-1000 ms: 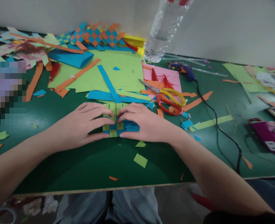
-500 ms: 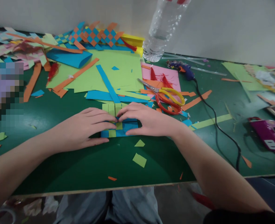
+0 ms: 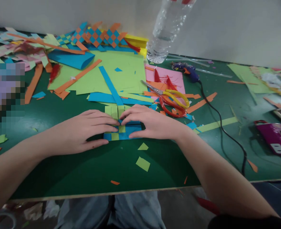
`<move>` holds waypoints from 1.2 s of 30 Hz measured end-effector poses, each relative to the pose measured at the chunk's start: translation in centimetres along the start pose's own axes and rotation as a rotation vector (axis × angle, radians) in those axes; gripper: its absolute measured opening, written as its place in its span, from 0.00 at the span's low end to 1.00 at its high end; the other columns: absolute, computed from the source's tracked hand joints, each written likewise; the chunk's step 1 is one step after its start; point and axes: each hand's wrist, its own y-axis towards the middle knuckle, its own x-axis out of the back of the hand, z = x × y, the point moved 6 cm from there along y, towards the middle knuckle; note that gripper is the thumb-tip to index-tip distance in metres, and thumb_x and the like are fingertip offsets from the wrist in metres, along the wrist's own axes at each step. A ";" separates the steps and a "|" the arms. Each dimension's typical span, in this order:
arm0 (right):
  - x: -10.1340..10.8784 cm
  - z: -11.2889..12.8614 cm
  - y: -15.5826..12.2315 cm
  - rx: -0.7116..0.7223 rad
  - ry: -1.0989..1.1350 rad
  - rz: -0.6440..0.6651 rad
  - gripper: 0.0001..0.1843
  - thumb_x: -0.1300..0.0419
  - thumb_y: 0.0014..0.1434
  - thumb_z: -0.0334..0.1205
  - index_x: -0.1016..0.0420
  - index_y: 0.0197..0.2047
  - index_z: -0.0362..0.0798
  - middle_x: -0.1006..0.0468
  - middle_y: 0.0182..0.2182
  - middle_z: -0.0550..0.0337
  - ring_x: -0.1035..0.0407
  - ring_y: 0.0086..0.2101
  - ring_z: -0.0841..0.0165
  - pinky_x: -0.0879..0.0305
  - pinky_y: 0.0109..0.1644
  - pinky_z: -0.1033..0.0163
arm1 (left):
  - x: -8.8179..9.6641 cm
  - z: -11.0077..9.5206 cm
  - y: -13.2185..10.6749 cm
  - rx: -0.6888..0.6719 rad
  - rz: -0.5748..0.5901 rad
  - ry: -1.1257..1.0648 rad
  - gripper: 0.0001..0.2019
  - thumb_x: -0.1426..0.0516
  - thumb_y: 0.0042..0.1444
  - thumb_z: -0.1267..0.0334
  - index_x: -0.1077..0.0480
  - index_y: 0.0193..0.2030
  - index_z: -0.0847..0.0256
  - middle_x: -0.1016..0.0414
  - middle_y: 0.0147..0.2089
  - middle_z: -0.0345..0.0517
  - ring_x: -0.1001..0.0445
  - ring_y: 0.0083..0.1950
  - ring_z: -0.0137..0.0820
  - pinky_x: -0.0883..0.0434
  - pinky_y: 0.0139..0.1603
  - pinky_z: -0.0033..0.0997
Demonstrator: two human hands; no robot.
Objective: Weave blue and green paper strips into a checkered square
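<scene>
A small weave of blue and light green paper strips (image 3: pixel 122 131) lies on the green table (image 3: pixel 87 171), near its front edge. My left hand (image 3: pixel 83 132) rests on the weave's left side, fingers stretched flat and fingertips pressing the strips. My right hand (image 3: pixel 152 122) lies on its right side, fingers flat too, with the fingertips meeting those of the left hand over the middle of the weave. Part of the weave is hidden under both palms.
Red and yellow scissors (image 3: pixel 172 101) lie just right of my hands. Light green paper sheets (image 3: pixel 121 71), blue and orange strips and finished weaves (image 3: pixel 99 35) fill the back. A clear water bottle (image 3: pixel 164 31), a glue gun (image 3: pixel 186 71) with black cord and a purple device (image 3: pixel 275 138) stand to the right.
Both hands have shifted slightly on the weave, the fingertips closing in over its middle. The weave now sits a little flatter and further up the table.
</scene>
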 end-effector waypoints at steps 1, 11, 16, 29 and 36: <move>0.0 0.0 0.0 0.001 -0.001 0.001 0.16 0.31 0.64 0.41 0.21 0.53 0.48 0.21 0.59 0.51 0.29 0.60 0.58 0.37 0.67 0.46 | 0.1 0.1 -0.1 0.003 0.008 -0.017 0.17 0.48 0.74 0.56 0.28 0.66 0.49 0.23 0.67 0.47 0.29 0.69 0.43 0.34 0.72 0.51; 0.0 0.3 0.0 -0.021 -0.007 0.004 0.13 0.33 0.65 0.41 0.21 0.53 0.50 0.21 0.59 0.51 0.30 0.60 0.57 0.39 0.67 0.45 | 0.4 1.2 -1.1 0.026 0.010 -0.088 0.21 0.48 0.74 0.63 0.31 0.69 0.42 0.25 0.69 0.43 0.28 0.70 0.40 0.31 0.72 0.45; -0.4 0.8 0.3 -0.066 -0.041 -0.094 0.15 0.35 0.68 0.46 0.23 0.51 0.45 0.19 0.53 0.49 0.28 0.55 0.57 0.38 0.64 0.48 | 0.4 1.3 -0.9 0.055 0.017 -0.110 0.15 0.48 0.74 0.60 0.26 0.61 0.46 0.24 0.67 0.44 0.27 0.68 0.39 0.29 0.69 0.41; -2.7 1.9 0.9 -0.041 -0.286 -0.270 0.19 0.41 0.71 0.46 0.26 0.58 0.44 0.25 0.64 0.41 0.34 0.65 0.52 0.40 0.69 0.42 | 0.3 1.3 -0.9 0.058 0.003 -0.116 0.10 0.46 0.74 0.55 0.23 0.52 0.49 0.22 0.58 0.44 0.29 0.67 0.38 0.33 0.70 0.40; -2.9 1.5 1.0 -0.043 -0.282 -0.246 0.21 0.37 0.69 0.49 0.24 0.57 0.43 0.23 0.63 0.43 0.32 0.66 0.53 0.49 0.76 0.37 | 1.6 0.5 -0.8 0.005 -0.076 -0.021 0.11 0.45 0.73 0.51 0.26 0.54 0.49 0.19 0.53 0.45 0.24 0.60 0.40 0.31 0.66 0.40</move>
